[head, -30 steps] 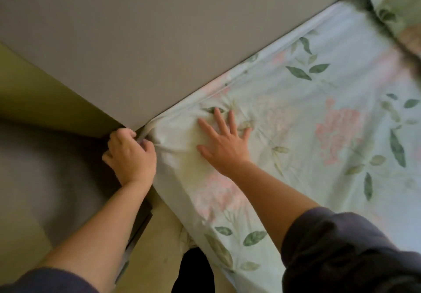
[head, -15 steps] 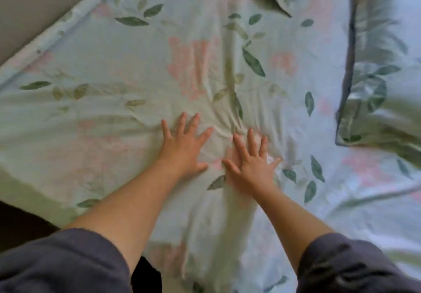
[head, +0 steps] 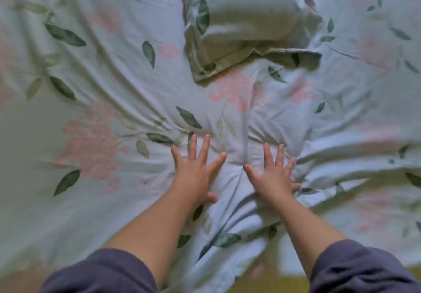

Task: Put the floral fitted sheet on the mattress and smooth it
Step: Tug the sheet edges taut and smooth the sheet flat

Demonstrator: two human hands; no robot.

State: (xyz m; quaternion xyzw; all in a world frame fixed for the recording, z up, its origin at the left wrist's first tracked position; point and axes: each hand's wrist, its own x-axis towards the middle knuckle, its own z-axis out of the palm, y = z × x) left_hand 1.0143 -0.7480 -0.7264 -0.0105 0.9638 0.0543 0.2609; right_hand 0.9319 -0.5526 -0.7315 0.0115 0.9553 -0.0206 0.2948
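Both hands slid up the floral sheet; left hand and right hand press flat, fingers wide, holding nothing. Pushing inward could bunch the middle fold more.

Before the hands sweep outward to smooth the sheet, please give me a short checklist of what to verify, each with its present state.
1. Left hand flat on the floral sheet, fingers spread: ok.
2. Right hand flat, fingers spread: ok.
3. Fabric between the hands free of bunching: not ok, a ridge stands there.
4. Sheet to the left free of creases: not ok, long folds run outward.
5. Path ahead free: not ok, a pillow lies beyond the hands.
6. Corners tucked under the mattress: cannot tell, out of view.
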